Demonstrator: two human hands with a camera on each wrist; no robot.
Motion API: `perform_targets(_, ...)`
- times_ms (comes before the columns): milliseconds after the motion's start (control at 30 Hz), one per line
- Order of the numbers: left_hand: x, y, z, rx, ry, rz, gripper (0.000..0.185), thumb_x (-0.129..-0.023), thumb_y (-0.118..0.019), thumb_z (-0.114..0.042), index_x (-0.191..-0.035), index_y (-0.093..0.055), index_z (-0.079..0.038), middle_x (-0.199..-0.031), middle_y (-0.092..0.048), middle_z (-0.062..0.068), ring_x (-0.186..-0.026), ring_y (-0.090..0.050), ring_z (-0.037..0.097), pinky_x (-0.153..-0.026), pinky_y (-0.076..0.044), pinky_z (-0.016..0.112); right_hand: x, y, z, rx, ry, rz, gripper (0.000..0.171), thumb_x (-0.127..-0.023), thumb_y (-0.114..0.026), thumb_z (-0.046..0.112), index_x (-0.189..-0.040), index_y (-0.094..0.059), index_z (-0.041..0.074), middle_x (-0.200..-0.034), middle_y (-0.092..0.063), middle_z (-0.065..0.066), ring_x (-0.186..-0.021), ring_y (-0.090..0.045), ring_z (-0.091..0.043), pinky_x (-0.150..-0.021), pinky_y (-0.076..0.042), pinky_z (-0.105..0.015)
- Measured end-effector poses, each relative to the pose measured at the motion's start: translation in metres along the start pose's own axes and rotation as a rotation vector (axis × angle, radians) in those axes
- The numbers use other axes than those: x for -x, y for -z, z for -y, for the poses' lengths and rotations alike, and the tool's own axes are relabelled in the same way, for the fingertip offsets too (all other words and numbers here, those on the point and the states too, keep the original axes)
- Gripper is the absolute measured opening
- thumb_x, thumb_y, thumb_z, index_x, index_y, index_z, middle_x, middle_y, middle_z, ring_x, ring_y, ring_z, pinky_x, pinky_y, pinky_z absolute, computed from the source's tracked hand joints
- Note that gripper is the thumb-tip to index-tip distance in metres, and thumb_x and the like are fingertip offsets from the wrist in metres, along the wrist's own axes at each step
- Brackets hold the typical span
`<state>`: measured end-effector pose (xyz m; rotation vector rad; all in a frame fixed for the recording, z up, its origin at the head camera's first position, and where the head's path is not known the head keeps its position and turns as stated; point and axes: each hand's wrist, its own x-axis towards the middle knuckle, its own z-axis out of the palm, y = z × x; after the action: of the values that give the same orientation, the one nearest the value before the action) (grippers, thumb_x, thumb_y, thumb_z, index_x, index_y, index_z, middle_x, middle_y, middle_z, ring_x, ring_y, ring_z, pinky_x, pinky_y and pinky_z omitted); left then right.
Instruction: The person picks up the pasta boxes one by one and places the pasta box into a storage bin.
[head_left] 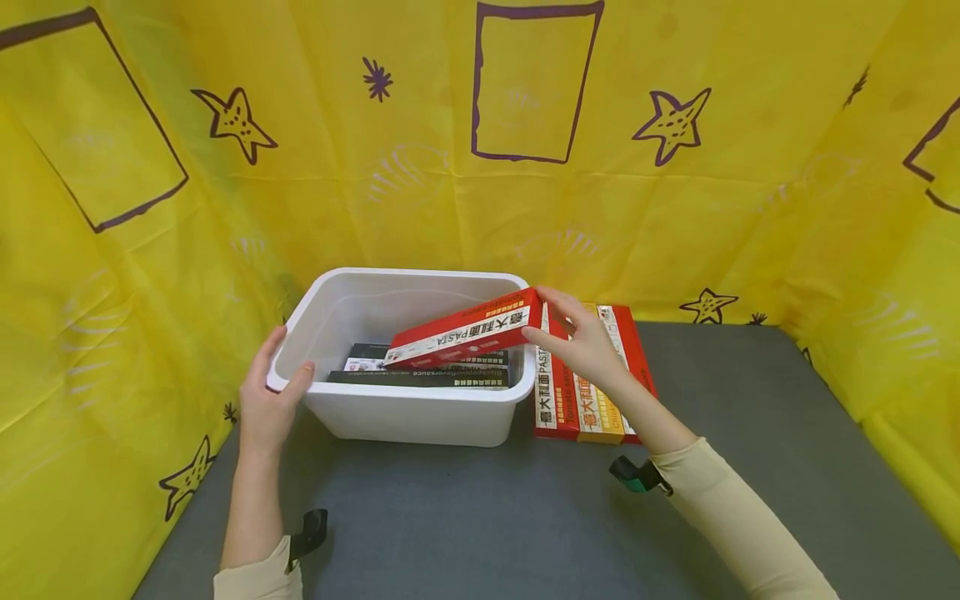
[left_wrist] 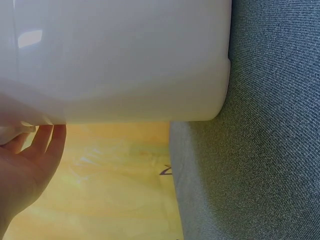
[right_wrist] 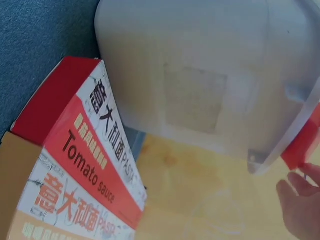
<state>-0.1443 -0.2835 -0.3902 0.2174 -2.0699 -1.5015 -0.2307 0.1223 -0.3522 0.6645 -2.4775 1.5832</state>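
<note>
A: What does the white bin [head_left: 408, 414] on the grey bench [head_left: 525, 517] contain?
B: Dark boxes [head_left: 420, 377] lying flat; a red pasta box [head_left: 465, 330] tilts over its right rim.
A: The grips?
B: Left hand [head_left: 266, 400] clasps the left rim; right hand [head_left: 581, 342] pinches the pasta box's end.

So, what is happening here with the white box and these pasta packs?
A person is handling pasta boxes at a white plastic bin on a grey table. The left hand grips the bin's left rim. The right hand holds the end of a red pasta box, which leans tilted over the bin's right rim, one end inside. Dark boxes already lie flat in the bin. More pasta boxes lie on the table to the bin's right.
</note>
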Motion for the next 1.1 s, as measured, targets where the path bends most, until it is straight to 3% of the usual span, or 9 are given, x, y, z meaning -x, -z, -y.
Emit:
perform_targets(167, 0.001, -0.001, 0.0, -0.013, 0.007, 0.007, 0.06, -0.088, -0.066, -0.012, -0.145, -0.048, -0.02, -0.14, -0.052, 0.007, -0.106, -0.049, 0.015, -0.083, -0.04, 0.021, 0.001, -0.006, 0.003, 0.138, 0.054, 0.02, 0.061, -0.09, -0.069, 0.032, -0.144, -0.049, 0.012, -0.154, -0.037, -0.002, -0.144, -0.024, -0.022, -0.109, -0.024, -0.058)
perform_targets(333, 0.001, -0.003, -0.001, 0.001, 0.01, 0.011, 0.06, -0.089, -0.065, -0.012, -0.145, -0.048, -0.02, -0.139, -0.052, 0.008, -0.105, -0.049, 0.015, -0.082, -0.041, 0.02, 0.006, -0.009, 0.007, 0.183, 0.082, 0.013, 0.053, -0.091, -0.068, 0.027, -0.139, -0.055, 0.01, -0.152, -0.04, -0.004, -0.143, -0.027, -0.025, -0.107, -0.025, -0.061)
perform_targets(533, 0.001, -0.004, -0.002, 0.008, 0.006, 0.003, 0.058, -0.089, -0.065, -0.013, -0.144, -0.049, -0.022, -0.136, -0.054, 0.009, -0.104, -0.049, 0.015, -0.082, -0.041, 0.021, 0.015, -0.008, 0.006, 0.138, 0.085, -0.004, 0.049, -0.092, -0.068, 0.023, -0.138, -0.056, 0.011, -0.151, -0.041, -0.003, -0.143, -0.027, -0.025, -0.108, -0.026, -0.06)
perform_targets(867, 0.001, -0.005, -0.003, 0.016, 0.007, -0.007, 0.057, -0.089, -0.064, -0.014, -0.143, -0.05, -0.023, -0.136, -0.053, 0.01, -0.105, -0.05, 0.016, -0.082, -0.041, 0.022, 0.035, 0.002, -0.007, 0.031, 0.054, -0.046, 0.048, -0.093, -0.067, 0.018, -0.138, -0.055, 0.01, -0.149, -0.044, -0.005, -0.14, -0.035, -0.021, -0.107, -0.035, -0.045)
perform_targets(1100, 0.002, -0.004, -0.004, 0.006, 0.013, -0.016, 0.057, -0.089, -0.064, -0.014, -0.143, -0.05, -0.023, -0.136, -0.054, 0.01, -0.104, -0.049, 0.016, -0.082, -0.04, 0.023, 0.056, 0.012, -0.022, -0.024, -0.024, -0.082, 0.051, -0.092, -0.067, 0.017, -0.14, -0.051, 0.011, -0.147, -0.045, -0.006, -0.137, -0.038, -0.022, -0.107, -0.034, -0.046)
